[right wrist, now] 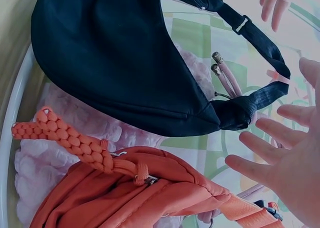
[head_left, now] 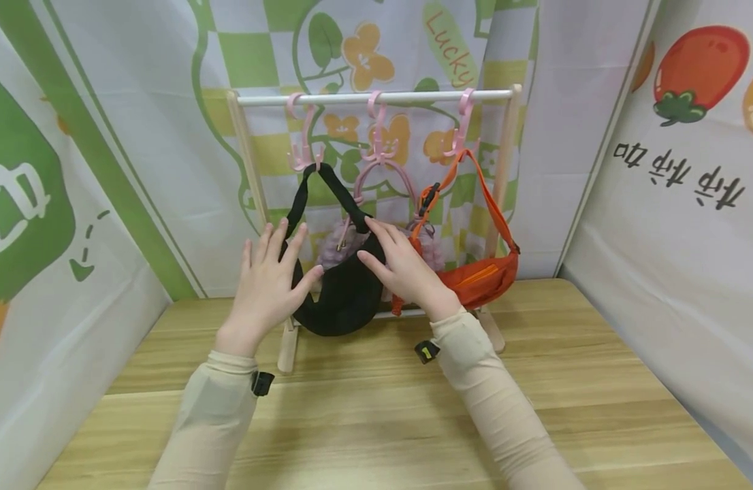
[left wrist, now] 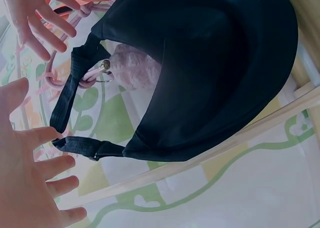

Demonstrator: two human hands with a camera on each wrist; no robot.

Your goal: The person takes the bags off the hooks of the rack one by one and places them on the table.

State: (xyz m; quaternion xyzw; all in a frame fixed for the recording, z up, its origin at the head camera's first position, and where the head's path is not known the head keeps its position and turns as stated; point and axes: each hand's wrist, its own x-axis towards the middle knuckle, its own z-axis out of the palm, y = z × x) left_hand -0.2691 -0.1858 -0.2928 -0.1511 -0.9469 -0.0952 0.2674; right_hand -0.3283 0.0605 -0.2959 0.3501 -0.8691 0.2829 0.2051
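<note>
A black crescent-shaped shoulder bag (head_left: pixel 342 303) hangs by its strap from the leftmost pink hook (head_left: pixel 301 155). My left hand (head_left: pixel 263 289) is at the bag's left side, fingers spread and straight, gripping nothing. On the other side is my right hand (head_left: pixel 410 275), its fingers extended near the bag's upper right edge and strap end. In the right wrist view, the right hand (right wrist: pixel 295 148) shows spread fingers close to the black strap (right wrist: pixel 265 53); whether they touch it I cannot tell. The left wrist view shows the left hand (left wrist: pixel 30 173) near the strap loop.
A pale wooden rack with a white top bar (head_left: pixel 413 96) stands on the wood-grain table (head_left: pixel 364 422). Behind the black bag hangs a fluffy lilac bag (left wrist: pixel 132 68), partly hidden. An orange bag (head_left: pixel 483 282) hangs at the right. Printed cloth walls surround the table.
</note>
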